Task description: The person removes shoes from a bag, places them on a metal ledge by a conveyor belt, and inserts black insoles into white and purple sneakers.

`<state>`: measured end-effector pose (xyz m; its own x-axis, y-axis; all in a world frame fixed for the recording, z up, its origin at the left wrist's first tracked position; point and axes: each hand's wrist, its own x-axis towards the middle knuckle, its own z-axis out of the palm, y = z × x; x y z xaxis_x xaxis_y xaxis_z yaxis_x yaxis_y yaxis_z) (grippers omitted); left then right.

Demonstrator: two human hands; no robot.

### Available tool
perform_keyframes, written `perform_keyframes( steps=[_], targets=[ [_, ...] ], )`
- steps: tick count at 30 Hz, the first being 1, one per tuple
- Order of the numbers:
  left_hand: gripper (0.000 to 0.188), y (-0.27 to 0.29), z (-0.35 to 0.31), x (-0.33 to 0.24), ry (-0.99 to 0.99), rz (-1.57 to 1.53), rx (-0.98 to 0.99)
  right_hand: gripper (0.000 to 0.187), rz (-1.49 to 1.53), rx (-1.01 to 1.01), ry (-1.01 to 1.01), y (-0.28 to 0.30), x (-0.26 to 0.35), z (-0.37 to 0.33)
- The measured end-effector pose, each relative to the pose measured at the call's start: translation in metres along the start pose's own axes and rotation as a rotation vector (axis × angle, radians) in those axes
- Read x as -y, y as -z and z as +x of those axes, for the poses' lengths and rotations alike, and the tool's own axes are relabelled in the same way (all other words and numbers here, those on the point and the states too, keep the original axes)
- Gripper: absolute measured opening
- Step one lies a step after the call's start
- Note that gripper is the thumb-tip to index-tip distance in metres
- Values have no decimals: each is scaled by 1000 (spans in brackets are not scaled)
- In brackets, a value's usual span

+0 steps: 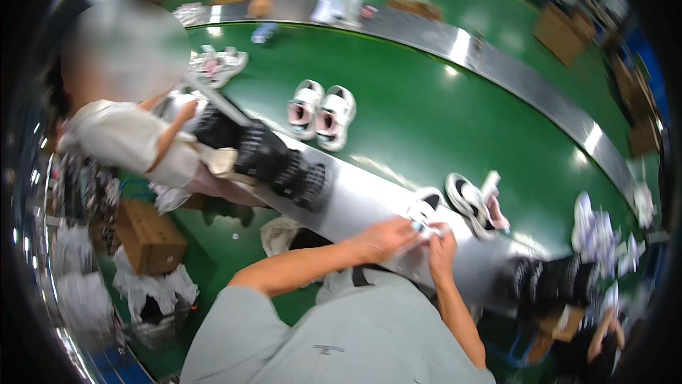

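A white and black sneaker (425,204) is at the near metal edge of the green conveyor, right in front of me. My left hand (387,239) is closed on its near side, with the fingertips at a small teal patch. Close beside it, my right hand (442,247) pinches a white part of the same shoe, perhaps a lace or tab; blur hides which. A second sneaker (469,204), white with black and a pink lining, lies just right of it on the belt.
A sneaker pair (321,115) stands on the green belt (405,110), farther left. Black racks (280,164) sit along the metal ledge (355,192) to the left, and another black rack (554,281) to the right. A co-worker (138,139) works at far left; lavender shoes (600,231) lie at right.
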<state>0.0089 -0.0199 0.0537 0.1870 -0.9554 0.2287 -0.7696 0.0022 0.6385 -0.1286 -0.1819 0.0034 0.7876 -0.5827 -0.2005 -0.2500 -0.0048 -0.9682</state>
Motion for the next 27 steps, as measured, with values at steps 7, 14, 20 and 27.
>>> perform_keyframes(
  steps=[7, 14, 20, 27],
  targets=[
    [36, -12, -17, -19, 618, 10, -274, 19, 51, 154, -48, -3, 24, -19],
    [22, -9, -8, -7, 262, 276, -254, 31, 203, 266, -135, 9, 44, -31],
    [44, -6, -10, -7, 515, 234, -254, 19, 65, 233, -113, 23, 30, -21],
    [60, -15, -10, 39, 1326, -505, 238, 16, 65, 313, -89, 20, 39, -15]
  ],
)
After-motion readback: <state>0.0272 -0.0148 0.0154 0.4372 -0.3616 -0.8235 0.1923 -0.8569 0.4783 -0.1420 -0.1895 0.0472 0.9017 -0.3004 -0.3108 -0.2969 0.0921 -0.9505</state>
